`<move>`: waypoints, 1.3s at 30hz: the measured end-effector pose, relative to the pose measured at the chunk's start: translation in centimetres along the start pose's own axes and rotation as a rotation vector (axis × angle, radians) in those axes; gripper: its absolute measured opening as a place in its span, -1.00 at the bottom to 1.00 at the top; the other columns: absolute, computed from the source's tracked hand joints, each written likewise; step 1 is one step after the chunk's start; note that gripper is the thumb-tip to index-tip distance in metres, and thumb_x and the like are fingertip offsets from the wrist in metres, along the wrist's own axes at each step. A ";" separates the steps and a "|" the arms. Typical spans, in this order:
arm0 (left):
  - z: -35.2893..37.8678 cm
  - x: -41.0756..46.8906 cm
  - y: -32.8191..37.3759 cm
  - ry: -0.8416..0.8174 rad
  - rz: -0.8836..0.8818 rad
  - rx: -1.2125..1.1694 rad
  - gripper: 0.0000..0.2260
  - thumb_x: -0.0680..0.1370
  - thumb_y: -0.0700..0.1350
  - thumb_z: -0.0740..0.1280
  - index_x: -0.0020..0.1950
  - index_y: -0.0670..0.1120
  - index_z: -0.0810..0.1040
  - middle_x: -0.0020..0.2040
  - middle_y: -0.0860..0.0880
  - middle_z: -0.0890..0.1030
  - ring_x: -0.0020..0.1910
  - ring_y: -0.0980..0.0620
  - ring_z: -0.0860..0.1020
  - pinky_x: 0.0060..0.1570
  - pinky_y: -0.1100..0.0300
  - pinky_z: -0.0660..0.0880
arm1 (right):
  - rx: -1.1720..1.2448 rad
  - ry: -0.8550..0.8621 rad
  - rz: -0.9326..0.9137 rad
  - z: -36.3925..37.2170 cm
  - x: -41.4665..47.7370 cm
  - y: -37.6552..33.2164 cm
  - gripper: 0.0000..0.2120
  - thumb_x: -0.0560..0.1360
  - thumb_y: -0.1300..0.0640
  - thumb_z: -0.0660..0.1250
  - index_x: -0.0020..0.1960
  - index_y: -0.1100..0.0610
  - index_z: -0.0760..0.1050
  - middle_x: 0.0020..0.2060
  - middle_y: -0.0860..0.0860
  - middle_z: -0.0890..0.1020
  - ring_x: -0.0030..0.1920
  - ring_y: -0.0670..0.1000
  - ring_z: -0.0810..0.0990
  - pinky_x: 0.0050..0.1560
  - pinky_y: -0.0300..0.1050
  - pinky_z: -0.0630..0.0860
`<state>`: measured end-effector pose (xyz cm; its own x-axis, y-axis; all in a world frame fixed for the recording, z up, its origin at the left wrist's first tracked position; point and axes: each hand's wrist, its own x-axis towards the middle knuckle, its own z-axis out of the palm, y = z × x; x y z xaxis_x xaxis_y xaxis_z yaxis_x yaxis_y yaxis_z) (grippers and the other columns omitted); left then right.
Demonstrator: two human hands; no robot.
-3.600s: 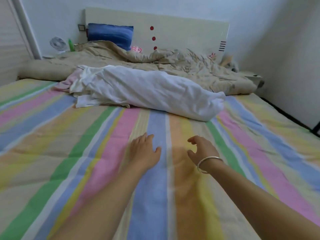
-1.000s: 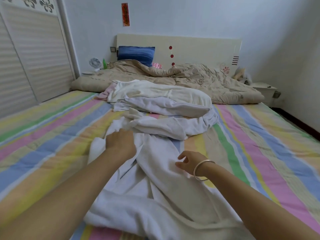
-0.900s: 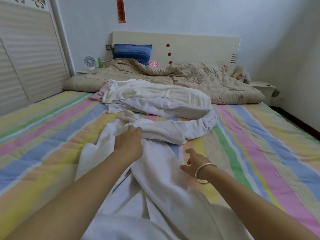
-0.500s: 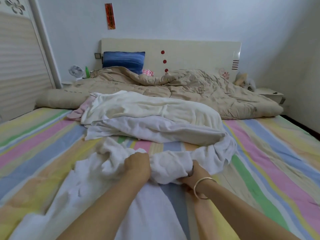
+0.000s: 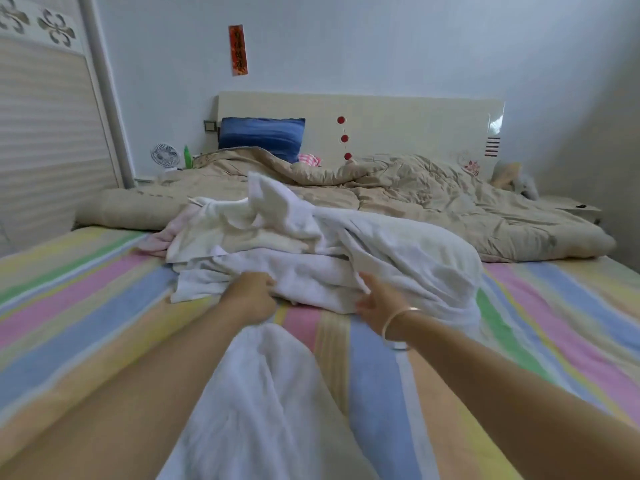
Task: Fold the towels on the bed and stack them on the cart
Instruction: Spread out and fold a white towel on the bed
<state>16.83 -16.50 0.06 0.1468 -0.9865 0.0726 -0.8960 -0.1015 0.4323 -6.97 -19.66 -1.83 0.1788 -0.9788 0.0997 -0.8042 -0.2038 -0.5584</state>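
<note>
A heap of white towels (image 5: pixel 346 244) with a pink one (image 5: pixel 156 239) at its left lies across the middle of the striped bed (image 5: pixel 86 323). One white corner (image 5: pixel 266 195) stands up above the heap. Another white towel (image 5: pixel 259 410) stretches from the near edge up between my forearms. At the front edge of the heap, my left hand (image 5: pixel 251 296) grips a fold of white towel. My right hand (image 5: pixel 379 303) lies with its fingers spread against the heap's front edge, thumb up. No cart is in view.
A rumpled beige quilt (image 5: pixel 433 206) and a blue pillow (image 5: pixel 261 136) fill the head of the bed below the cream headboard (image 5: pixel 415 123). A slatted wardrobe door (image 5: pixel 45 133) stands on the left. A small fan (image 5: pixel 164 154), a green bottle (image 5: pixel 187 156) and a nightstand (image 5: pixel 568 206) flank the bed.
The bunched towel end that both hands held has gone forward onto the heap, one corner standing up. My right hand has loosened its grip. The view has tilted up.
</note>
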 end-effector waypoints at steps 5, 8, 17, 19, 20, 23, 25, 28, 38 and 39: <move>2.2 -7.8 -1.4 0.004 -0.056 -0.111 -0.60 0.55 -0.25 0.17 0.35 0.04 0.45 0.42 0.02 0.36 0.29 0.01 0.45 0.15 0.19 0.42 | -0.004 -0.185 0.027 3.6 -9.7 0.2 -0.67 0.55 0.06 0.30 0.31 0.02 0.47 0.09 -0.10 0.58 0.11 -0.07 0.55 0.22 -0.18 0.44; 1.1 -11.4 -0.5 0.026 -0.038 -0.142 -0.59 0.54 -0.27 0.14 0.34 0.04 0.45 0.41 0.02 0.35 0.21 -0.01 0.48 0.00 0.18 0.45 | -0.007 -0.129 -0.054 4.0 -13.5 -4.1 -0.72 0.55 -0.01 0.29 0.26 -0.04 0.50 0.17 -0.10 0.54 0.15 -0.07 0.52 0.18 -0.24 0.41; -0.8 -22.6 -1.2 0.000 -0.018 -0.014 -0.61 0.54 -0.18 0.20 0.36 0.04 0.41 0.35 0.03 0.44 0.27 0.00 0.46 0.16 0.15 0.45 | -0.255 -0.248 0.092 8.1 -22.4 -12.4 -0.48 0.51 -0.17 0.26 0.33 0.12 0.32 0.24 0.08 0.45 0.28 0.12 0.39 0.03 -0.05 0.36; -0.9 -25.1 -2.0 -0.019 -0.064 0.047 -0.59 0.55 -0.11 0.22 0.41 0.02 0.34 0.36 0.00 0.40 0.27 -0.04 0.46 0.14 0.13 0.45 | -0.243 -0.243 0.185 7.8 -23.2 -12.5 -0.45 0.49 -0.18 0.31 0.34 0.09 0.30 0.26 0.08 0.44 0.27 0.12 0.42 0.00 -0.07 0.33; -0.9 -26.4 -2.4 -0.055 -0.082 0.069 -0.56 0.56 -0.04 0.24 0.43 0.01 0.30 0.37 -0.02 0.38 0.28 -0.05 0.45 0.15 0.12 0.44 | -0.237 -0.255 0.205 7.6 -23.6 -12.4 -0.49 0.49 -0.16 0.31 0.33 0.06 0.32 0.24 0.07 0.46 0.24 0.11 0.46 0.00 -0.08 0.33; 0.3 -29.6 -3.6 -0.214 -0.015 0.099 -0.39 0.53 0.14 0.29 0.51 0.01 0.18 0.40 -0.05 0.35 0.35 -0.08 0.39 0.25 0.09 0.40 | -0.177 -0.253 0.209 7.1 -24.7 -12.0 -0.71 0.53 -0.05 0.25 0.22 -0.01 0.49 0.15 0.04 0.56 0.15 0.09 0.52 -0.03 -0.14 0.35; 1.0 -31.1 -4.2 -0.236 0.043 0.117 -0.38 0.52 0.13 0.29 0.53 0.05 0.16 0.38 -0.04 0.37 0.34 -0.08 0.38 0.27 0.08 0.38 | -0.114 -0.218 0.196 6.7 -25.7 -11.7 -0.76 0.56 -0.02 0.21 0.15 -0.03 0.57 0.10 0.03 0.60 0.11 0.09 0.54 -0.03 -0.15 0.37; 1.3 -32.1 -5.3 -0.161 0.047 0.111 -0.49 0.52 0.08 0.28 0.46 0.09 0.28 0.31 0.00 0.45 0.28 -0.06 0.43 0.21 0.06 0.42 | -0.085 -0.132 0.147 4.7 -27.2 -10.2 -0.77 0.57 -0.02 0.22 0.09 -0.03 0.61 0.09 0.05 0.63 0.12 0.11 0.56 0.04 -0.13 0.43; 4.3 -34.4 5.5 -0.048 0.043 0.229 -0.58 0.55 -0.11 0.24 0.41 -0.03 0.31 0.34 -0.06 0.42 0.31 -0.10 0.40 0.23 0.07 0.39 | -0.425 0.467 0.690 -17.5 -38.5 16.6 -0.73 0.59 0.09 0.12 0.09 0.08 0.58 0.12 0.19 0.59 0.10 0.25 0.57 -0.03 0.01 0.44; 4.9 -34.9 7.2 -0.060 0.091 0.172 -0.59 0.55 -0.10 0.24 0.41 -0.01 0.35 0.34 -0.06 0.44 0.31 -0.10 0.42 0.24 0.07 0.39 | -0.436 0.490 0.778 -18.5 -40.4 19.0 -0.72 0.59 0.11 0.11 0.10 0.11 0.58 0.11 0.22 0.59 0.10 0.26 0.57 -0.05 0.02 0.43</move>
<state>3.22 16.58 -3.74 0.0414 -0.9980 0.0479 -0.9635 -0.0272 0.2665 -39.93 15.61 -1.23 -0.6553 -0.7233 0.2176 -0.7523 0.5993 -0.2735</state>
